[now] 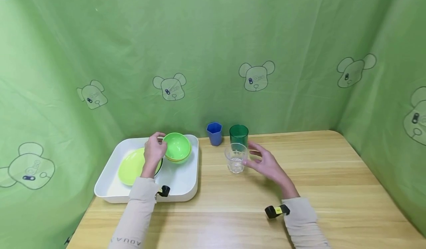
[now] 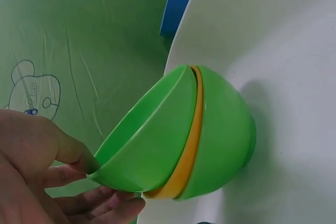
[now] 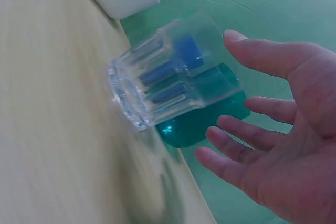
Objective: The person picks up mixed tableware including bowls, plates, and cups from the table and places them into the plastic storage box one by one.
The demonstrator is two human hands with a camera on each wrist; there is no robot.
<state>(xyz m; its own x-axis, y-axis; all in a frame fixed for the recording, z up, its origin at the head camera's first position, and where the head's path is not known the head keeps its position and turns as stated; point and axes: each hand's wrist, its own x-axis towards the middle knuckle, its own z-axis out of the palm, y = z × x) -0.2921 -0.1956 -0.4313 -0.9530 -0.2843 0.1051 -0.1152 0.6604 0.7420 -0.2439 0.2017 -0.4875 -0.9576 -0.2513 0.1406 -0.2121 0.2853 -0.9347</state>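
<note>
In the white tray [image 1: 111, 167], my left hand [image 1: 154, 151] pinches the rim of the top green bowl [image 2: 152, 135], thumb inside and fingers beneath. That bowl sits tilted in a nested stack, over an orange bowl [image 2: 184, 177] and another green bowl [image 2: 226, 135]. My right hand [image 1: 267, 164] is beside a clear glass [image 1: 236, 162], its fingers spread and relaxed. In the right wrist view the thumb comes near the rim of the glass; whether it touches cannot be told. Just behind stands a dark green cup [image 1: 239, 132], partly hidden by the glass.
A yellow-green plate [image 1: 131, 166] lies in the tray left of the bowls, with a dark-rimmed piece partly showing under it. A blue cup [image 1: 215, 134] stands near the back edge of the wooden table [image 1: 233, 219]. Green curtains [image 1: 213, 38] hang behind and at the sides.
</note>
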